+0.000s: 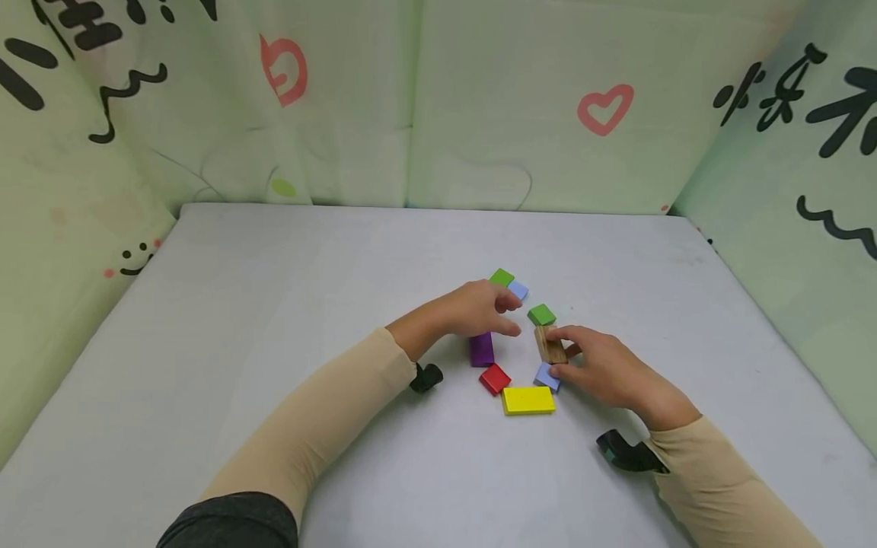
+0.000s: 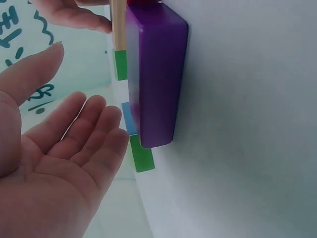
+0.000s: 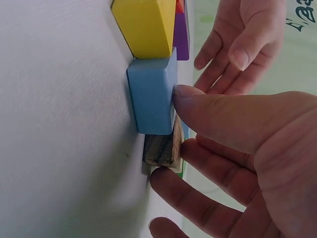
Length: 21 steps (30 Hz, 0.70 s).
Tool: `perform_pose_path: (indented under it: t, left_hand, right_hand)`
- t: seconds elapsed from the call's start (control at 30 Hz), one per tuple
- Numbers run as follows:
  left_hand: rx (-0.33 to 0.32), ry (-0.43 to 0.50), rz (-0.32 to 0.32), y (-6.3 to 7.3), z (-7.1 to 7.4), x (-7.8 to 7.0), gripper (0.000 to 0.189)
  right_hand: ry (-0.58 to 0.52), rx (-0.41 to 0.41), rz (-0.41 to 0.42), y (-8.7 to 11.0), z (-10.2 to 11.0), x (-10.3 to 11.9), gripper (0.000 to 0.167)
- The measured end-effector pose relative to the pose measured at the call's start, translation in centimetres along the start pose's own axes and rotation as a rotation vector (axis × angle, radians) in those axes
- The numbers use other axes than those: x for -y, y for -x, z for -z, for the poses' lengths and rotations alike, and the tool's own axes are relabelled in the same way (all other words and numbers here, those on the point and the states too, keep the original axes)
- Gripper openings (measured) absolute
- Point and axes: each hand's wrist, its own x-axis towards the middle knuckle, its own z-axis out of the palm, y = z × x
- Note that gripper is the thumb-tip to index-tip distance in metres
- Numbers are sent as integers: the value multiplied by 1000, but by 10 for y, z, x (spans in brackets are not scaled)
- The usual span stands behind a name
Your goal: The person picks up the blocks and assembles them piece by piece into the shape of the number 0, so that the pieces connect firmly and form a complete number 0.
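My left hand (image 1: 476, 308) hovers palm inward, fingers loosely extended and holding nothing, close above a purple block (image 2: 161, 74). My right hand (image 1: 606, 369) has its fingers around a bare wooden block (image 1: 550, 346), with the thumb tip right at the edge of a blue block (image 3: 151, 96). That blue block stands between the wooden block and a yellow block (image 1: 528, 401). A red block (image 1: 495, 379) sits between the yellow and purple ones. Beyond the wooden block is a green block (image 1: 541, 314). Together the blocks form a curved outline on the table.
Past the left hand, a second green block (image 1: 502, 276) touches a light blue block (image 1: 518, 290). The white table (image 1: 240, 304) is enclosed by a pale green printed curtain (image 1: 479, 99) at the back and sides.
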Motion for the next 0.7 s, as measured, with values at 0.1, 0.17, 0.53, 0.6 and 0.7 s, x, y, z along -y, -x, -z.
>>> perform_pose_path:
  t: [0.1, 0.17, 0.53, 0.6, 0.7]
  left_hand:
    - [1, 0, 15, -5, 1, 0, 52]
    - [1, -5, 28, -7, 1, 0, 52]
    - [-6, -54, 83, -14, 2, 3, 51]
    - [-15, -57, 89, -15, 2, 4, 52]
    - [-32, -66, 96, -16, 3, 4, 54]
  right_hand:
    - [-5, 0, 1, 0, 0, 0, 56]
    - [-6, 1, 0, 0, 0, 0, 56]
    - [-3, -6, 3, 1, 0, -1, 57]
    - [-4, -7, 1, 1, 0, -1, 57]
    - [-1, -6, -2, 1, -1, -1, 57]
